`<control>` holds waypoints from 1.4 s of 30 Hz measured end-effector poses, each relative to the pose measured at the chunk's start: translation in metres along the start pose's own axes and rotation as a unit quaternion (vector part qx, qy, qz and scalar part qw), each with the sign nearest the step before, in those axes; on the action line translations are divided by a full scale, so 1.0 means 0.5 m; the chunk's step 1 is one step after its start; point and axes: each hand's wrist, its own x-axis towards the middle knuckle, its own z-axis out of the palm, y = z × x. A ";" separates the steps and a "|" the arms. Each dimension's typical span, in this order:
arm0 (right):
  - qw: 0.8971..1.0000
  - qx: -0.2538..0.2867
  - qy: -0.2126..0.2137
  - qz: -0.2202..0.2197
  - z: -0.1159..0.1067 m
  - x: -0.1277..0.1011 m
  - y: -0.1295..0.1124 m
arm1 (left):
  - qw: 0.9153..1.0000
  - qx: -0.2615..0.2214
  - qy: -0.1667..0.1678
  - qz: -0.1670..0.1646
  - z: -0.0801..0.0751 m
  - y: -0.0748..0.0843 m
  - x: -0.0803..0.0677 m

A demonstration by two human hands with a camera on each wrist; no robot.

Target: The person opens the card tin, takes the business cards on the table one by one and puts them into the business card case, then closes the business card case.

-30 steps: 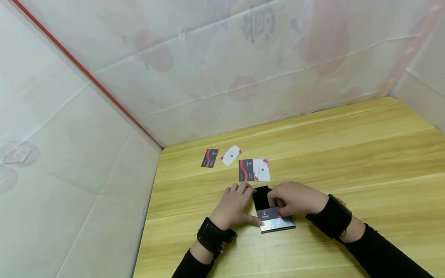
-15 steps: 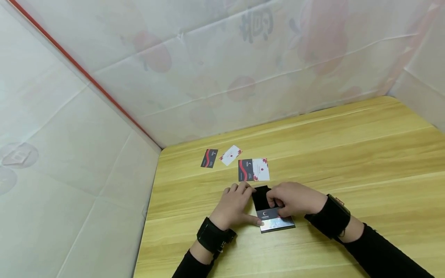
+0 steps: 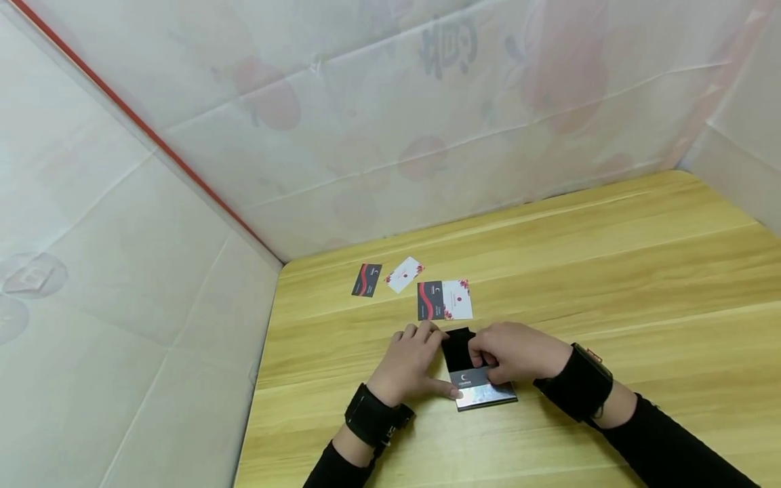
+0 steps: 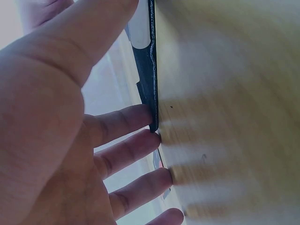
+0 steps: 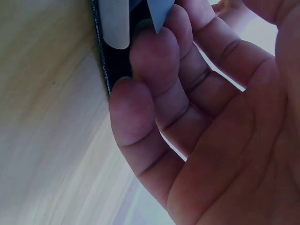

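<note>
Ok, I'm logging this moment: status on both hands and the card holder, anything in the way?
Left hand touching card holder along its left side. Right hand pinching dark card at the holder. No obstruction seen; loose cards lie beyond.

The surface point(image 3: 610, 271) looked like smooth, faintly shiny wood. The card case point(image 3: 456, 349) was mostly matt, with a glossy, metal-like band point(image 3: 485, 396); the cards point(image 3: 430, 301) looked like smooth paper, the wristbands point(image 3: 576, 383) matt cloth, the wall sheeting point(image 3: 366, 102) creased.
</note>
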 end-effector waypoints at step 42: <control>0.999 -0.005 0.035 -0.019 0.005 0.001 0.012 | 1.000 0.000 -0.005 -0.001 0.002 -0.002 0.003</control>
